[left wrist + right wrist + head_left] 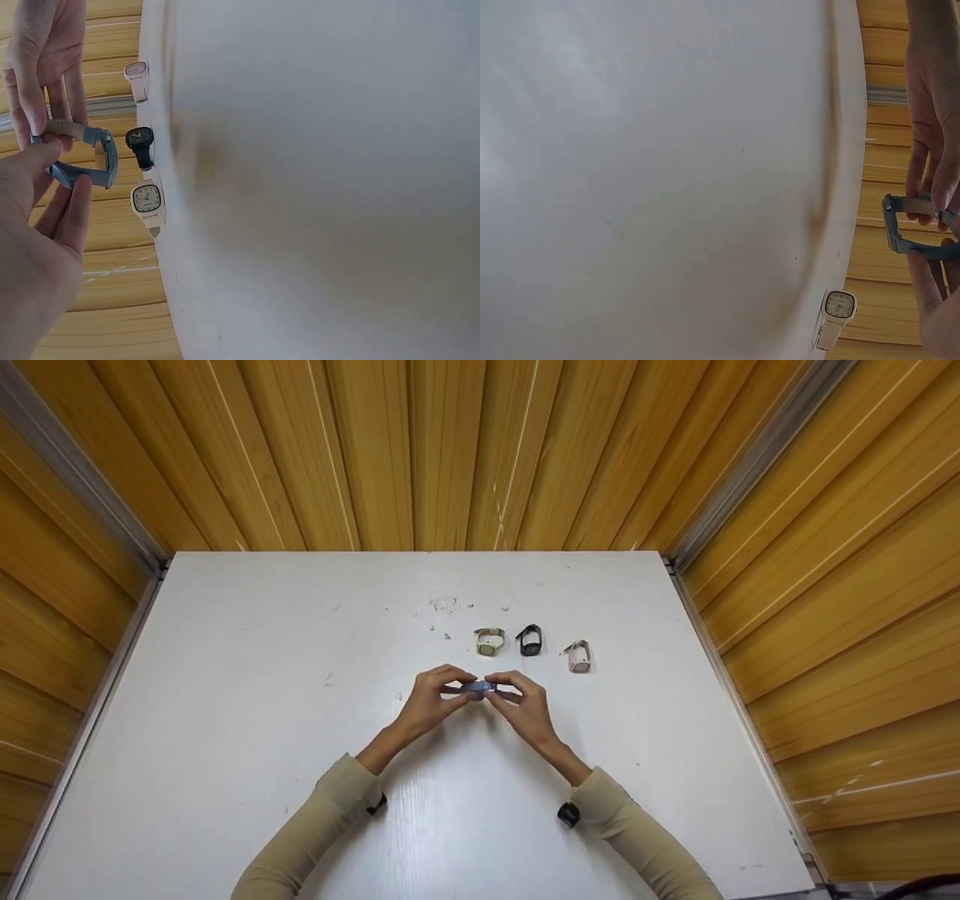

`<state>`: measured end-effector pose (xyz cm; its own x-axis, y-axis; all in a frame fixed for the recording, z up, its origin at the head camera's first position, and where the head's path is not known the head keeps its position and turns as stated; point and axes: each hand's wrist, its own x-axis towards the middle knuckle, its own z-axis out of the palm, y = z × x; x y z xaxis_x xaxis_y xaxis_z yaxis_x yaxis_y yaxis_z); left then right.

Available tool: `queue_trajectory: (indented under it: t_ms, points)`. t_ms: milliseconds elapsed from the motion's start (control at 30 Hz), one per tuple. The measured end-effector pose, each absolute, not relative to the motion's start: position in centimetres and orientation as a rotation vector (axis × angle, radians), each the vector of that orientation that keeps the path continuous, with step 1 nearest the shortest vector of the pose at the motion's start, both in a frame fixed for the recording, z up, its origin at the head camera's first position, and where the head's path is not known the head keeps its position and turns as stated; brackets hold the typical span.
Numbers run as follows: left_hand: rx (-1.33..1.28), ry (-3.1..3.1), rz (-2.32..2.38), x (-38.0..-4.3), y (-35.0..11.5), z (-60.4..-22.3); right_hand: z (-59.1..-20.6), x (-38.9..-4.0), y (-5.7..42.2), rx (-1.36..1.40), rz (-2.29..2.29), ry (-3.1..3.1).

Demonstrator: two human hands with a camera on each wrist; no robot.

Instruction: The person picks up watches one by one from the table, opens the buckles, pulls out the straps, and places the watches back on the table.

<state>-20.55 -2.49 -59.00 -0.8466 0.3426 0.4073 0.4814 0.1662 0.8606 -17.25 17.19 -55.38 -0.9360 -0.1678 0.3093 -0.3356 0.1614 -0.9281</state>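
Observation:
A blue-grey wristwatch [478, 688] is held between both hands above the white table, its strap bent round into a loop. My left hand [433, 699] pinches one side of the strap between thumb and fingers, as the left wrist view shows with the watch [106, 159] case facing the table side. From the other side my right hand [527, 709] pinches the strap near its end. In the right wrist view the fingers of both hands meet around the strap, and part of the watch [892, 223] is cut off by the frame edge.
Beyond the hands stand three more watches: a cream one [489, 642], a black one [531, 640] and a pale pink one [579, 657]. The white table [225, 720] has dark scuffs. Yellow wood-look panels [442, 450] enclose its back and sides.

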Motion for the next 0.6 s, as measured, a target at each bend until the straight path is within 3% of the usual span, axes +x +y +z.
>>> queue_trajectory:
  t_ms: [600]
  points:
    - [-0.757, -2.407, -1.662, -20.49, -2.44, -58.34, -55.12, -17.5, 17.53, 0.476, 1.805, -2.37]
